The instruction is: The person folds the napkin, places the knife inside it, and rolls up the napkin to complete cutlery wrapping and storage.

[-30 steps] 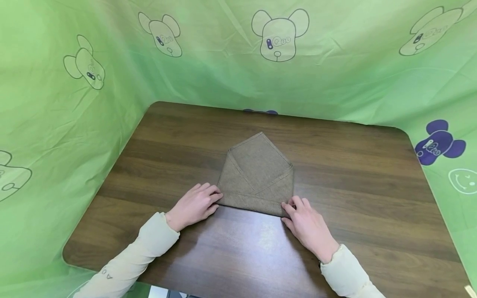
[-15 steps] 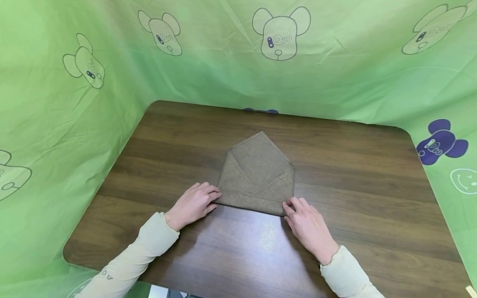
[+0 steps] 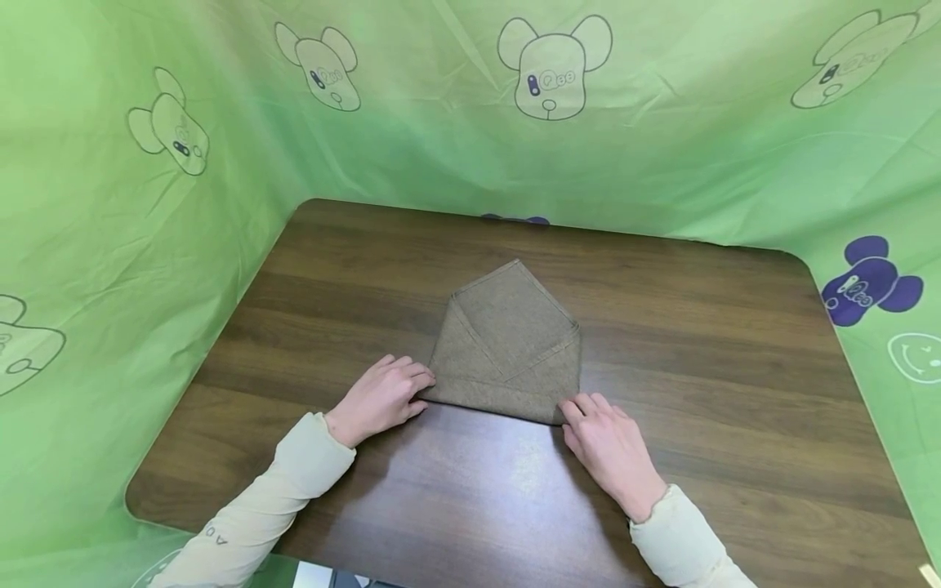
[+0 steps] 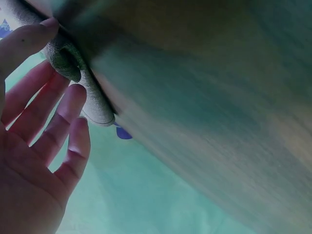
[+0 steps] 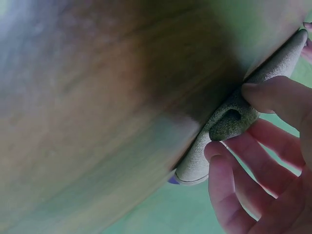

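A grey-brown cloth [image 3: 515, 327], folded into an envelope-like shape, lies flat on the table with its point facing away. Its near edge is folded over in a narrow band. At the near left corner my left hand [image 3: 384, 396] pinches that band between thumb and fingers. My right hand [image 3: 610, 445] pinches the near right corner in the same way. From the left wrist, the left hand [image 4: 39, 131] is seen with the rolled end of the cloth [image 4: 66, 61] between thumb and fingertips. The right wrist view has the right hand [image 5: 268, 165] on the other rolled end [image 5: 231, 122].
The dark wooden table [image 3: 698, 351] has rounded corners and extends to both sides of the cloth. Green curtains [image 3: 412, 147] with printed bear heads stand behind and beside it. A white object [image 3: 312, 575] shows below the table's front edge.
Both hands stay at the cloth's near corners. The left hand has shifted slightly outward to the left, and the right fingers have moved a little to the right. The cloth keeps its folded shape.
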The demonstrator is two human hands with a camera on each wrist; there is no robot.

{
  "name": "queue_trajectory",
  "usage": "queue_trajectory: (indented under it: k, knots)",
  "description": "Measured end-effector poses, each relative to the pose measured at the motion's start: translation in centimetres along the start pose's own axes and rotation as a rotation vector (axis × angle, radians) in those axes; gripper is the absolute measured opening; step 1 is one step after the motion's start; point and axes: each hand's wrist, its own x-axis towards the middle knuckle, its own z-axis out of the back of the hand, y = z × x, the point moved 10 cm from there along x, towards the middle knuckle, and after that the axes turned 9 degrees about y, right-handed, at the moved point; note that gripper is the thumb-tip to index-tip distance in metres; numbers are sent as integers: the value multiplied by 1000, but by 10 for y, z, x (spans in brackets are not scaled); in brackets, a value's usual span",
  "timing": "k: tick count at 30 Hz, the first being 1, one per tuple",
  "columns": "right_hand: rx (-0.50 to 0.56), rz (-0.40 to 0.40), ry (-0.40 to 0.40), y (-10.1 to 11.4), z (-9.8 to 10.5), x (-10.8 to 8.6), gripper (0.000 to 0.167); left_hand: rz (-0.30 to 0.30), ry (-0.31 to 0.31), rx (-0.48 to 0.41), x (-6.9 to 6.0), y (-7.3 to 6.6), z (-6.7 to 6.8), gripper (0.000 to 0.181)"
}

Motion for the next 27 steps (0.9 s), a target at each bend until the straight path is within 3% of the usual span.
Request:
queue_trajectory:
  k: [12,18,22,27]
  knots:
    - [-4,-9,-43,-1,2,0,3,-34,-66,12,0,0,2,21]
    - [-11,-12,-62,-2,4,0,5,-9,-50,2,2,5,2,22]
    - [-14,-17,-70,-3,5,1,7,23,-10,-77,4,12,-1,25]
    - [-9,-34,-55,-6,3,1,6,65,67,-253,6,24,-7,22]
